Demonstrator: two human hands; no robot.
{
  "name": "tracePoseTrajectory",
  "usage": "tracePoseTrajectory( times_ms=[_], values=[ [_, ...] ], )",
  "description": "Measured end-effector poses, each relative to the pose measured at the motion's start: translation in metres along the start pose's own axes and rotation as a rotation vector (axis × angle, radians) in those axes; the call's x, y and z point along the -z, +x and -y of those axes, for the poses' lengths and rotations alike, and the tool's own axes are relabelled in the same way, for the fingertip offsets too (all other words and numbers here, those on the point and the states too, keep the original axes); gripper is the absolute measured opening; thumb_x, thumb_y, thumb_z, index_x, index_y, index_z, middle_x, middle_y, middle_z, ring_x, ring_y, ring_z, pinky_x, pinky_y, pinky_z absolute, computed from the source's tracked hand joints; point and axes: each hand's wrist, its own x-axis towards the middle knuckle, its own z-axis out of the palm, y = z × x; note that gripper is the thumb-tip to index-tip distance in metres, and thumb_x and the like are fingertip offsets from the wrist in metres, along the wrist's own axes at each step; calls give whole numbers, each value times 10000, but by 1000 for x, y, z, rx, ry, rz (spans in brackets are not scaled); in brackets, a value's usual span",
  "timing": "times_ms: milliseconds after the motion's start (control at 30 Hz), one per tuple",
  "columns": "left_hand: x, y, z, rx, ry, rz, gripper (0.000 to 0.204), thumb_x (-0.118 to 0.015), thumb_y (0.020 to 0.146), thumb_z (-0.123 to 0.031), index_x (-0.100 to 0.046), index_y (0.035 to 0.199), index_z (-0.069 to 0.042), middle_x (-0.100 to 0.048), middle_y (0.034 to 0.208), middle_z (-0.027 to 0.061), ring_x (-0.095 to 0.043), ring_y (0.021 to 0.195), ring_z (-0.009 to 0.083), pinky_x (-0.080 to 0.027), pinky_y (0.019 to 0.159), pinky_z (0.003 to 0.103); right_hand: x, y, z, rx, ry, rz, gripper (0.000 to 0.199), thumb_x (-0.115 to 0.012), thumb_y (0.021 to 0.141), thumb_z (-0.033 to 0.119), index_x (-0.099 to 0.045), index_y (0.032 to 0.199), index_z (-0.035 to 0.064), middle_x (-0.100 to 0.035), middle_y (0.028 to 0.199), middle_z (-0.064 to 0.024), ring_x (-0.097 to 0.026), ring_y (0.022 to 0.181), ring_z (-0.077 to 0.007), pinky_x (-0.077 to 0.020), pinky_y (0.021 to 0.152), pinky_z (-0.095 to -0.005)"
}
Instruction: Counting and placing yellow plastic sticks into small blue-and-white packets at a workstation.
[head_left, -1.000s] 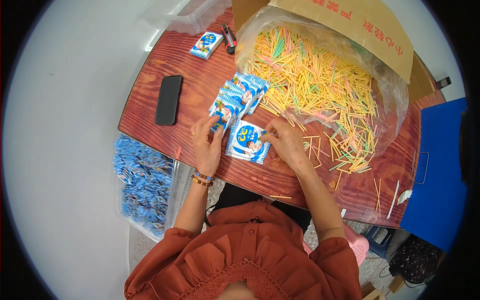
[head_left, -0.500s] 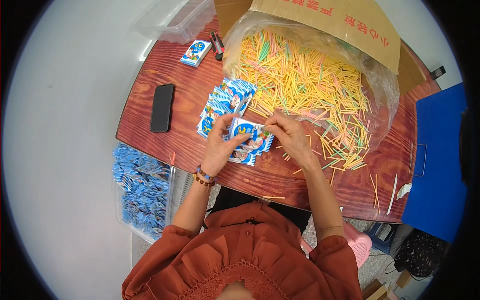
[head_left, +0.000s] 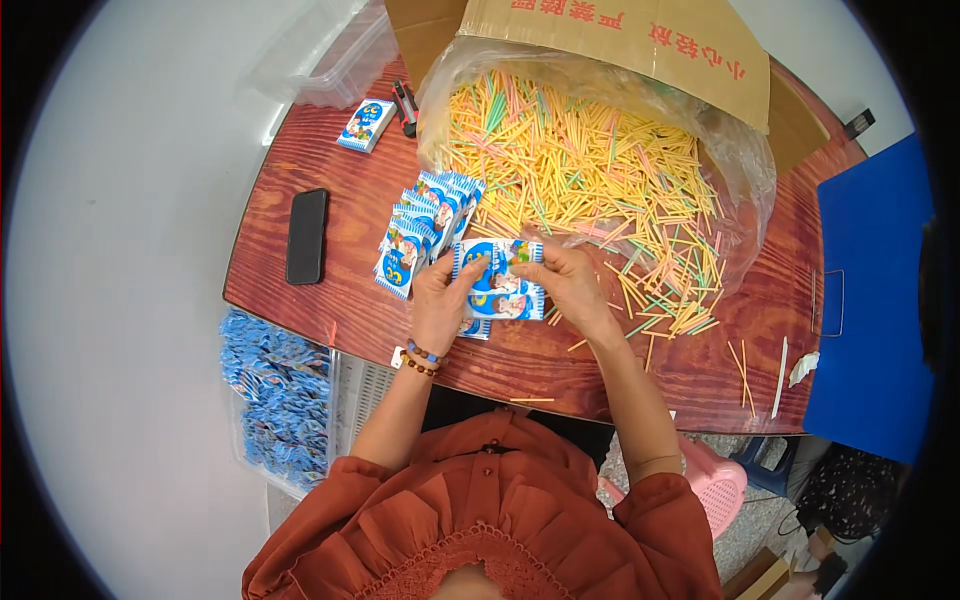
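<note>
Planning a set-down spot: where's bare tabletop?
Bare table between the phone and the fanned packets; also between the spilled sticks and the blue panel, beyond the crossed sticks. Crowded: around the left hand and right hand gripping overlapped packets.

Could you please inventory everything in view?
Table: one, reddish brown, centre
Box: one, brown, far side
Liner: one, transparent, at box
Sticks: uncounted, mostly yellow, spilling from liner
Knife: one, red and black, far left
Pack: one, blue-white, beside knife
Phone: one, black, left
Packet pile: several, blue-white, left of sticks
Central packets: at least two, blue-white, centre
Bins: two, transparent, far left, lower left
Binned packets: many, blue, lower left
Panel: one, blue, right
Scraps: two, white, right
Stool: one, pink, lower right
Blouse: one, rust, bottom
Left grip: one, bare, on central packets
Right grip: one, bare, on central packets
</note>
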Motion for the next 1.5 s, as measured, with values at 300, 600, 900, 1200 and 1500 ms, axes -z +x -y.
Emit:
tracePoseTrajectory(
  times_ms=[300,600,900,1200,1500],
  values=[
    [31,8,13,-43,-63,-130,96,-657,885,-90,-675,861,1,-617,772,-35,-500,698,18,-410,612,207,-18,-7,10,52,-412,-41,227,-706,843,183,-652,993,21,-623,785,-15,-567,702,-56,-461,601,-255],
    [-4,6,1,68,-297,45,121,-665,885,-87,-678,975,-7,-688,872,7,-585,737,23,-466,634,183,-3,-5,-3,53,181,-99,273,-680,861,75,-635,1111,-26,-664,883,0,-567,750,-23,-443,637,-179],
    [-28,15,28,179,-352,59,108,-633,915,-95,-694,908,-6,-682,824,8,-587,725,28,-462,617,191,26,-19,16,64,-93,-207,146,-683,867,137,-732,906,5,-594,685,20,-492,643,-30,-374,571,-219],
    [-33,10,16,242,-578,24,116,-603,942,-147,-664,930,-49,-678,851,9,-627,727,82,-479,578,234,134,37,17,130,-673,-445,174,-606,878,184,-666,890,22,-632,815,-74,-606,751,-189,-478,663,-317],
    [-34,8,10,309,-607,-32,102,-589,952,-165,-640,928,-81,-687,886,24,-634,743,102,-481,596,256,135,90,25,184,-1694,-132,313,-680,730,186,-637,1006,46,-585,1063,-119,-527,1076,-276,-393,889,-447]
  ],
)
